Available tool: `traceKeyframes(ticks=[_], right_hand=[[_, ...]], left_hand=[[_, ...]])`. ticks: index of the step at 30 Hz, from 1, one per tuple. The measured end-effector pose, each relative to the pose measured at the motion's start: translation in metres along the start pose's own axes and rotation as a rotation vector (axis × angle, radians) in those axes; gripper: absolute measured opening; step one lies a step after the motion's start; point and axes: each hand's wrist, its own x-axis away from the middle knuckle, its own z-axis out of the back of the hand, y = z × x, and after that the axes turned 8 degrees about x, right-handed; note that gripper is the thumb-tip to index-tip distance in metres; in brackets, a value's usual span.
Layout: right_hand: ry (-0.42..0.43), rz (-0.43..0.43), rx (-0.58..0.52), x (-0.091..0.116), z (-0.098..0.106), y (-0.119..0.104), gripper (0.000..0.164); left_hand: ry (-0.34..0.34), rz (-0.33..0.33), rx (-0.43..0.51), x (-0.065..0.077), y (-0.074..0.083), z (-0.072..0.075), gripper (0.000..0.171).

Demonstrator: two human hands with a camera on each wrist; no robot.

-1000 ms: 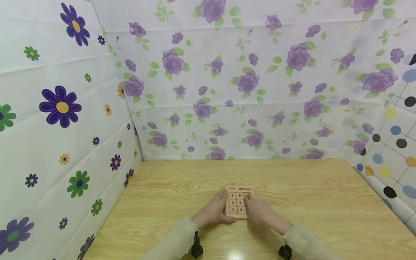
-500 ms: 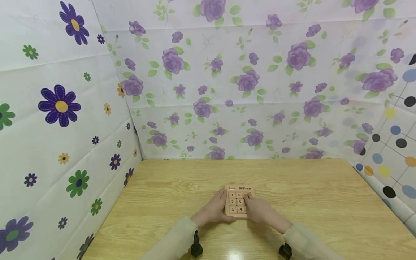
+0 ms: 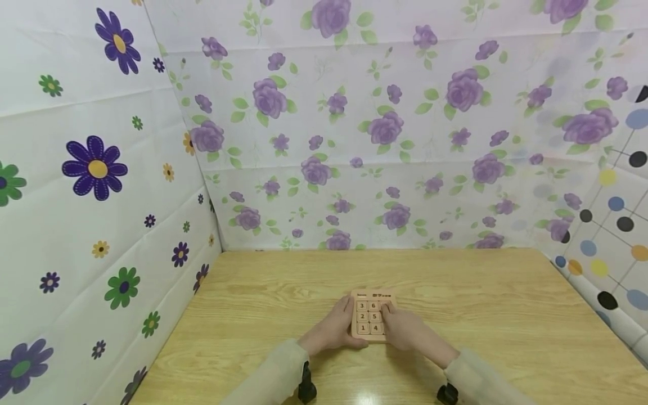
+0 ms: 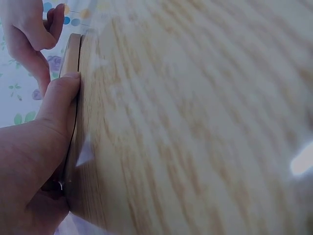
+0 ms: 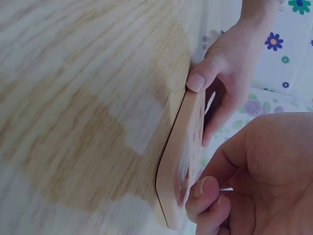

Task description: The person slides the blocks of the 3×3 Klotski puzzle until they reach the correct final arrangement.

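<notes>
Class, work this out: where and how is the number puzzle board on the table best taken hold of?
Probably by its left edge, coming in low from the left, thumb at the near edge. The board lies flat, and its straight side offers a grip clear of the number tiles. The right hand covers part of the right side.

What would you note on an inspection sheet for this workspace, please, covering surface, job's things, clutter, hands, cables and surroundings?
Surface: wood-grain table, light glare on the person's side.
Job's things: number board lying on the table; tiles 1 to 6 readable, right column mostly covered.
Clutter: nothing seen.
Hands: left hand holds the board's left side, thumb at its near edge; right hand, fingers curled, is over the right column.
Cables: nothing seen.
Surroundings: flowered back sheet, flowered left sheet, dotted right sheet.
</notes>
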Motion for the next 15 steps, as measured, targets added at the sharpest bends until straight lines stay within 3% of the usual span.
traceKeyframes(ticks=[6, 15], right_hand=[[-0.037, -0.027, -0.028, 0.007, 0.002, -0.002, 0.053], [-0.014, 0.009, 0.007, 0.019, 0.004, -0.004, 0.051]], left_hand=[[0.012, -0.018, -0.011, 0.002, 0.001, -0.001, 0.120], [0.026, -0.035, -0.016, 0.002, 0.002, 0.000, 0.119]])
